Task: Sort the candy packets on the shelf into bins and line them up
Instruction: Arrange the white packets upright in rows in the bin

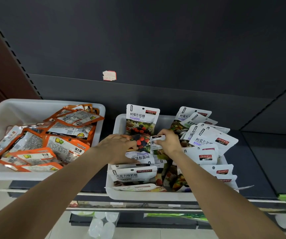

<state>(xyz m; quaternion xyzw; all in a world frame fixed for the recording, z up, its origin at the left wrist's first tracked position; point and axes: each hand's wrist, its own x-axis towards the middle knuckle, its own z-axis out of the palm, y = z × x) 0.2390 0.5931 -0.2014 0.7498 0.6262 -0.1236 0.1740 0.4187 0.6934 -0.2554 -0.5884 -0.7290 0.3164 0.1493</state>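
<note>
Hard to read much here: the packets in the right white bin (114,190) overlap so heavily that most labels are half covered, and the ones low in the bin are just dark scraps of fruit print. The price sticker (109,76) on the dark back panel behind that bin is too blurry to read. Both forearms also block the middle of the bin.

Left hand (117,145) lies over the pile at the bin's left side with fingers spread fairly flat, pressing on a berry-print packet (141,141); can't tell if the thumb is hooked under anything. Right hand (169,141) has its grip closed, fingers curled and pinching the top edge of a white packet (157,141) in the middle of the bin.

The candy packets in that bin are white pouches with a red brand tag, black Chinese lettering and a berry photo. One raspberry gummy packet (142,120) stands upright against the bin's back wall, a cluster (206,135) leans tilted at the bin's right side, and a chocolate milk candy packet (133,175) lies near its front. To the left of that bin sits another white bin (4,109) full of jumbled orange packets (66,149), on the same shelf (259,163).
</note>
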